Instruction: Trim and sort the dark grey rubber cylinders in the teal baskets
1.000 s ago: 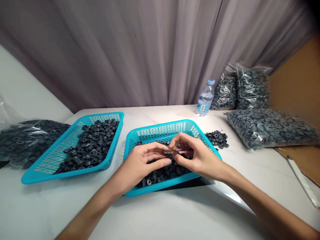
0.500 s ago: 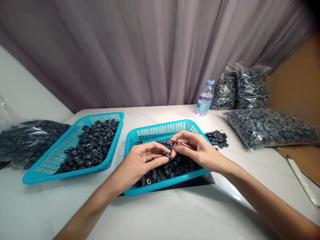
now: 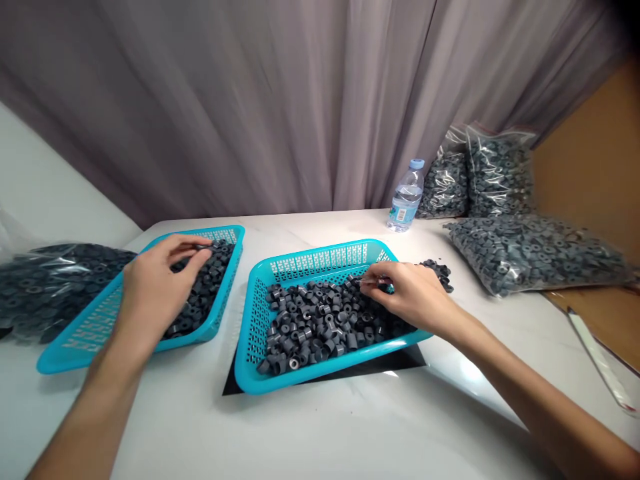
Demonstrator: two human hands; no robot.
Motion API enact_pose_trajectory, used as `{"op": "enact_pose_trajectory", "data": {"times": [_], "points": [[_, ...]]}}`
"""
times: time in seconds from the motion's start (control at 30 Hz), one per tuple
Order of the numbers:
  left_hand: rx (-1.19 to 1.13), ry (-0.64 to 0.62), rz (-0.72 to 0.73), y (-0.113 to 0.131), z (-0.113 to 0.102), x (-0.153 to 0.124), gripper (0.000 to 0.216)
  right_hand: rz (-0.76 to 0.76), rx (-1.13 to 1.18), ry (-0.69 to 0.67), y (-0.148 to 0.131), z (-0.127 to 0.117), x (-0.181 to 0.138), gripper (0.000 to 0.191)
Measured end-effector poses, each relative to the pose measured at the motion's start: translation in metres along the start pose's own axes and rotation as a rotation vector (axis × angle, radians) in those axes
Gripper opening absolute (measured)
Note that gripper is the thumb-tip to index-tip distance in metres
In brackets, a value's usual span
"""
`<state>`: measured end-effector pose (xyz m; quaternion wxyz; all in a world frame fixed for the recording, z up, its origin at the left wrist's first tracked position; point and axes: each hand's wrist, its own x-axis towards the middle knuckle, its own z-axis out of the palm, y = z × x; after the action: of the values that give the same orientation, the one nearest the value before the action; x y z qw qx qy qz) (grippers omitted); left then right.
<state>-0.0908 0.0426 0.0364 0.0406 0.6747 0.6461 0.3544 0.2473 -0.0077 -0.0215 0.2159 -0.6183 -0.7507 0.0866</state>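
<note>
My left hand (image 3: 165, 273) is over the left turquoise basket (image 3: 229, 285), its thumb and fingers apart just above dark grey ring-shaped plastic pieces (image 3: 197, 297). No piece shows clearly between the fingertips. My right hand (image 3: 403, 290) is at the right side of the middle turquoise basket (image 3: 310, 381), with fingers closed round a slim tool (image 3: 373, 282). Only a thin, pinkish length of it shows, so its exact kind is unclear. Short dark grey plastic tubes (image 3: 320, 320) fill this basket, and one near the front has a pale ring inside.
Loose grey pieces (image 3: 440, 272) lie beyond my right hand. A water bottle (image 3: 406, 198) stands at the back. Clear bags of pieces (image 3: 535, 253) are at the right, another bag (image 3: 60, 283) at the left. A narrow white strip (image 3: 600, 360) lies on the right.
My left hand has left my right hand above the middle basket, moving left to the other basket. The dark piece once at its fingertips no longer shows clearly. My right hand shifted slightly right.
</note>
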Motion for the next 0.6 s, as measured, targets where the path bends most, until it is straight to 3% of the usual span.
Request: {"op": "enact_pose_trajectory", "data": {"times": [0.1,0.2,0.37,0.43,0.5,0.6], "points": [[0.270,-0.050,0.016,-0.027,-0.003,0.012,0.024,-0.025,-0.004,-0.006,-0.003,-0.001,-0.001,0.016],[0.353,-0.070,0.077,-0.038,0.001,0.013,0.030,0.041,-0.026,0.043,0.003,-0.003,0.000,0.015],[0.199,-0.007,0.268,-0.006,0.022,0.002,0.028,0.140,-0.065,0.154,0.017,0.000,0.004,0.017],[0.050,-0.121,0.349,0.017,0.033,-0.007,0.022,0.152,-0.061,0.172,0.018,0.002,0.004,0.016],[-0.085,-0.342,0.439,0.038,0.044,-0.017,0.018,0.158,-0.071,0.181,0.018,0.005,0.005,0.017],[-0.120,-0.569,0.520,0.058,0.058,-0.033,0.019,0.155,-0.094,0.180,0.017,0.009,0.005,0.018]]}}
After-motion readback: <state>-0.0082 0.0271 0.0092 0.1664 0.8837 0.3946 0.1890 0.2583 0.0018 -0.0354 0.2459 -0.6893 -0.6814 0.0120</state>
